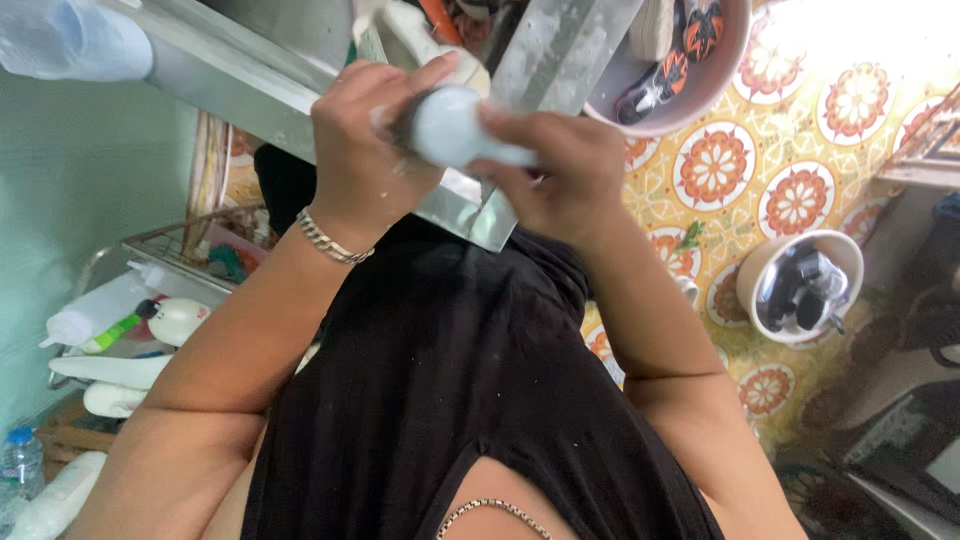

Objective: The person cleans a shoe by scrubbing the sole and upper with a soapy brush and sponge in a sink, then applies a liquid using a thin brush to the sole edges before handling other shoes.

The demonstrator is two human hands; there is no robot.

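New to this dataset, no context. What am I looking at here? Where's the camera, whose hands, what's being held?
There is no machine here: a person works with two bare hands, and the single picture comes from a camera worn on their head, looking steeply down along their own body. That is why the black top and a neck chain fill the lower frame.

The left hand, with a bracelet at the wrist, and the right hand together grip a pale, rounded white object; I cannot tell what it is. Behind the hands runs a metal frame.

The floor has patterned orange-and-yellow tiles. On it stand a basin of shoes and a smaller white bucket holding dark items. At the left, a wire rack carries white bottles.
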